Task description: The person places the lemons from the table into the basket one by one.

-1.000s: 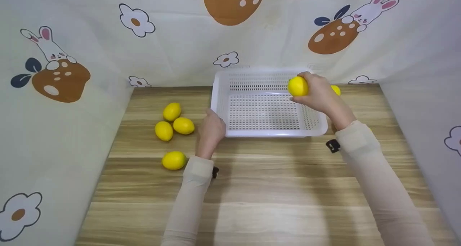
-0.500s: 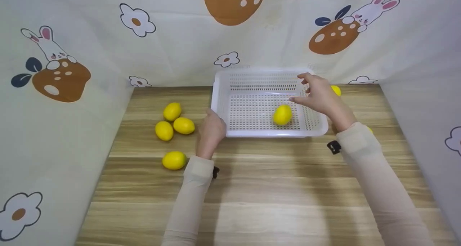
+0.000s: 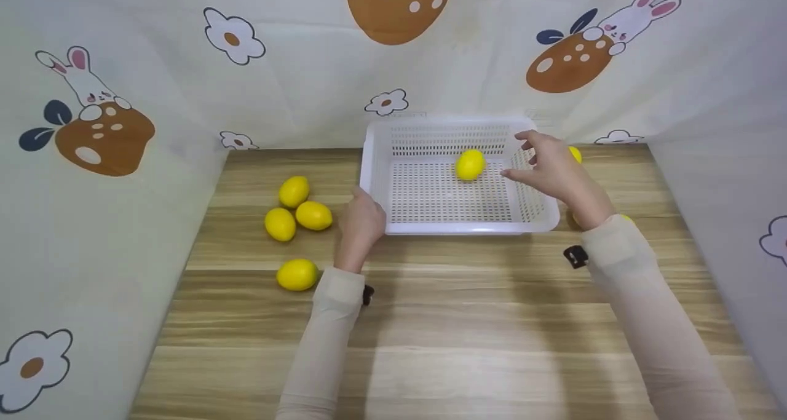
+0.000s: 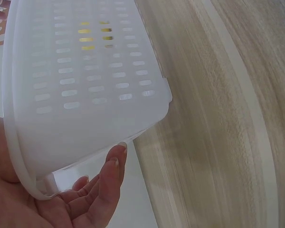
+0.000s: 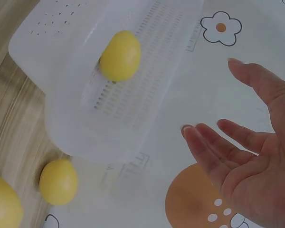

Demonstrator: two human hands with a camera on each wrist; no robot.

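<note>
A white plastic basket (image 3: 455, 228) with slotted walls stands at the back of the table. One yellow lemon (image 3: 470, 165) lies inside it, near the back wall; the right wrist view also shows this lemon (image 5: 120, 56). My left hand (image 3: 361, 223) holds the basket's left rim near the front corner, its fingers (image 4: 109, 187) curled by the rim in the left wrist view. Over the basket's right side hovers my right hand (image 3: 550, 165), thumb and fingers spread apart, holding nothing. In the right wrist view its palm (image 5: 256, 185) is bare.
Left of the basket, several lemons (image 3: 313, 216) lie on the wooden table (image 3: 455, 321). To its right, another lemon (image 3: 575, 154) shows behind the right hand, and more yellow peeks out around the right wrist. A patterned cloth (image 3: 307, 82) hangs behind and at both sides.
My right hand has let go of the lemon, which dropped into the basket and rolled toward its back wall. The right hand has shifted slightly right; the left hand stays put.
</note>
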